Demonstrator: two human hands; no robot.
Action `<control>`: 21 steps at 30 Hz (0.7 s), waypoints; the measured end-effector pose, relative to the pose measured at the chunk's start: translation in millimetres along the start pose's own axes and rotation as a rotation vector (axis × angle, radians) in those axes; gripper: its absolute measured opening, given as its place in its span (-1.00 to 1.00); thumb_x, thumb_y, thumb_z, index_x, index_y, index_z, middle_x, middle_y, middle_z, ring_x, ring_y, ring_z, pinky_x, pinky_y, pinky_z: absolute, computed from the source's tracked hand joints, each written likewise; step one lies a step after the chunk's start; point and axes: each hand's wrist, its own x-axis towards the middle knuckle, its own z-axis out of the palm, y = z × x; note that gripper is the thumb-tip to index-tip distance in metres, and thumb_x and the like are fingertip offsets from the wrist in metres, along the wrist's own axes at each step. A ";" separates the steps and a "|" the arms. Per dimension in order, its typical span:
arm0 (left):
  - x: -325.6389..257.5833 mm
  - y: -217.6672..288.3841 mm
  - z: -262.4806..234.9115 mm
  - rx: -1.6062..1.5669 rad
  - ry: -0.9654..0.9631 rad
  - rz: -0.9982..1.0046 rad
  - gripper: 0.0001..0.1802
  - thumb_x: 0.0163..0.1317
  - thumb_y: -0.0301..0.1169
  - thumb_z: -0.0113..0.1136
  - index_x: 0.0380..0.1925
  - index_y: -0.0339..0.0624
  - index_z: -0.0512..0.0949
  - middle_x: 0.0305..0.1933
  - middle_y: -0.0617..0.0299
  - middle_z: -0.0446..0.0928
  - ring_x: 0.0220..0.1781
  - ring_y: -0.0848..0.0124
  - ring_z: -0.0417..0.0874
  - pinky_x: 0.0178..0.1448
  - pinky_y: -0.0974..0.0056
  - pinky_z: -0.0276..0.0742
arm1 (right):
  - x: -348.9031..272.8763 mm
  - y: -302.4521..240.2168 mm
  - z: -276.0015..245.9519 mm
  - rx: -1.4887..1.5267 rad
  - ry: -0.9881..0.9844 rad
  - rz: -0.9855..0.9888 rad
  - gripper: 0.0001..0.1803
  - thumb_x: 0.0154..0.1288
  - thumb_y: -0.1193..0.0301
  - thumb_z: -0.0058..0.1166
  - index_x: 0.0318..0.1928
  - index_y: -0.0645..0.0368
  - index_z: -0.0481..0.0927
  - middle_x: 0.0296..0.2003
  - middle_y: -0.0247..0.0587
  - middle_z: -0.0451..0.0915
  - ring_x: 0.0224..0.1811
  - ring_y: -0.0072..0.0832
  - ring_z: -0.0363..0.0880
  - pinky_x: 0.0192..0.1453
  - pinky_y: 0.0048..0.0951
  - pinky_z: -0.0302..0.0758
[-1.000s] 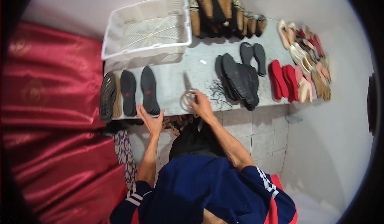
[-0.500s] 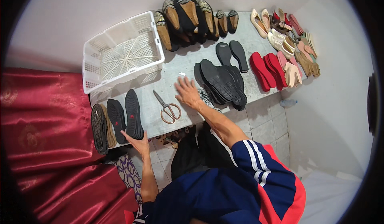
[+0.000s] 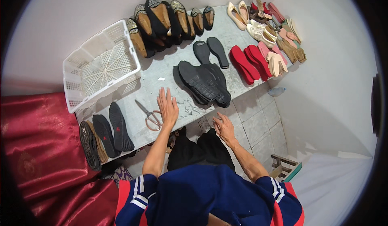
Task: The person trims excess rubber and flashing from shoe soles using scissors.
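My left hand (image 3: 167, 109) lies flat on the grey table (image 3: 155, 66), fingers stretched out and holding nothing. Just left of it are scissors (image 3: 150, 117) with brown handles. Thin black trimmings (image 3: 186, 107) are scattered to its right. Beyond the near edge of the table, my right hand (image 3: 224, 127) hangs over the floor with its fingers apart and slightly bent; I see nothing held in it. A pile of black shoe soles (image 3: 204, 80) sits on the table above my right hand. Stacked black soles with a small red mark (image 3: 119, 129) stand at the left end.
A white plastic basket (image 3: 69, 82) stands at the back left. Black shoes (image 3: 159, 18) line the back. Red soles (image 3: 242, 64), cream shoes (image 3: 237, 16) and beige pieces (image 3: 277, 63) occupy the right end. A bottle (image 3: 277, 91) lies on the tiled floor.
My left hand has left the sole stack and moved right onto the table beside the scissors. My right hand has come off the tabletop, past its near edge. The view has shifted.
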 end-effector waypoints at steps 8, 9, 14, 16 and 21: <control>-42.6 71.9 75.8 0.400 -0.247 0.032 -0.24 0.47 -0.05 -0.01 0.47 -0.42 0.25 0.64 -0.28 0.02 0.71 -0.08 -0.06 0.69 -0.19 -0.20 | 77.1 -18.0 -64.7 0.108 0.303 0.043 -0.72 0.33 0.31 0.29 0.01 0.10 0.72 0.06 -0.14 0.61 0.13 -0.11 0.56 0.18 -0.11 0.51; -63.8 96.2 81.4 0.375 -0.355 0.043 -0.26 0.45 -0.06 0.02 0.43 -0.43 0.32 0.63 -0.30 0.04 0.70 -0.09 -0.04 0.69 -0.19 -0.18 | 92.8 -12.1 -67.8 0.101 0.361 0.037 -0.72 0.34 0.31 0.29 0.01 0.09 0.72 0.05 -0.14 0.61 0.12 -0.11 0.56 0.19 -0.13 0.50; -140.3 119.4 79.5 -0.140 -0.341 0.309 -0.67 0.35 -0.32 0.14 -0.09 -0.40 0.64 0.29 -0.18 0.49 0.44 -0.19 0.37 0.56 -0.16 0.17 | 156.1 36.1 -48.6 0.224 0.303 0.222 -0.41 0.35 0.04 0.27 0.15 0.27 0.63 0.09 0.09 0.59 0.17 0.01 0.54 0.26 -0.08 0.46; -115.1 138.2 62.5 -0.315 -0.062 -0.001 -0.81 0.39 -0.42 0.07 -0.19 -0.36 0.55 -0.09 -0.16 0.49 0.01 -0.10 0.47 0.19 -0.10 0.36 | 164.9 86.0 -31.6 0.466 0.082 0.533 0.15 0.10 -0.34 0.31 0.27 0.56 0.46 0.17 0.42 0.55 0.28 0.15 0.53 0.37 -0.06 0.43; -16.5 81.3 63.7 -0.969 0.232 -0.838 -0.21 0.47 0.04 0.16 0.41 -0.39 0.30 0.42 -0.13 0.36 0.50 0.15 0.33 0.54 0.15 0.17 | 183.2 76.1 -14.4 0.759 -0.221 0.603 0.23 -0.12 -0.32 0.48 0.27 0.55 0.46 0.14 0.31 0.61 0.24 0.02 0.61 0.38 -0.17 0.46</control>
